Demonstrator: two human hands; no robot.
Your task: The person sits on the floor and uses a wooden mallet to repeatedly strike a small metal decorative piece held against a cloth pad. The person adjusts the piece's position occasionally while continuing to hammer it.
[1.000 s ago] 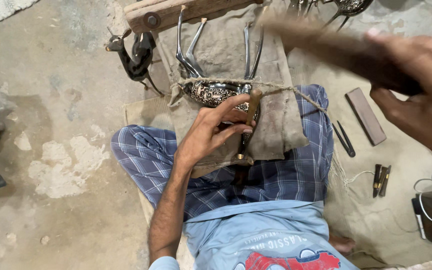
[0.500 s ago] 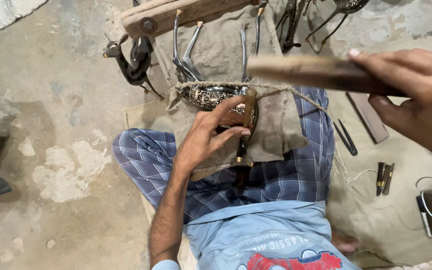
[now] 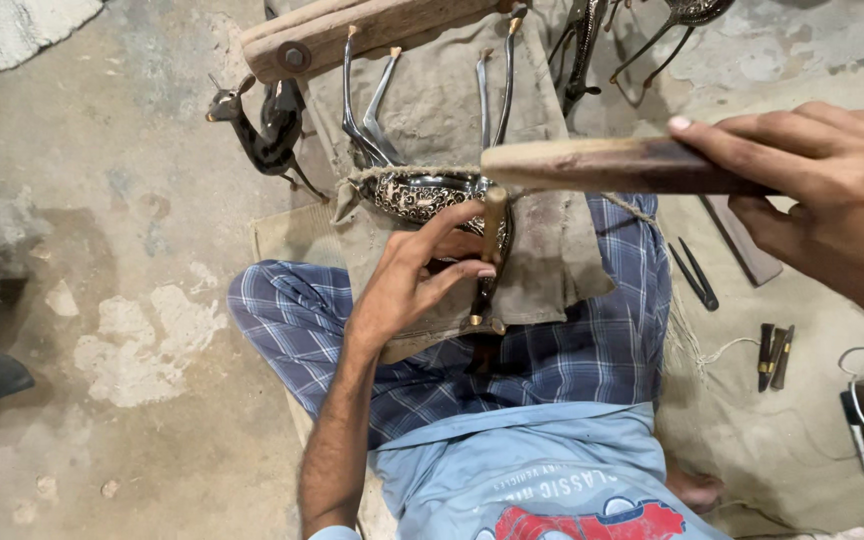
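My left hand (image 3: 420,272) pinches a slim wooden-handled chisel (image 3: 492,228) upright against a dark engraved metal animal figure (image 3: 422,195). The figure lies on its back with its thin legs pointing away, tied with cord to a cloth-covered block (image 3: 542,270) on my lap. My right hand (image 3: 827,195) grips a brown wooden mallet stick (image 3: 612,165), held level just above the chisel's top end.
A small dark deer figurine (image 3: 267,130) stands on the concrete floor at upper left beside a wooden beam (image 3: 372,30). More metal figures (image 3: 642,25) are at the top. Small chisels (image 3: 774,355), dark tweezers (image 3: 694,275) and a flat stone (image 3: 742,240) lie on cloth at right.
My right hand has swung the mallet stick down and leftward until it sits over the chisel top. My left hand stays on the chisel at the figure.
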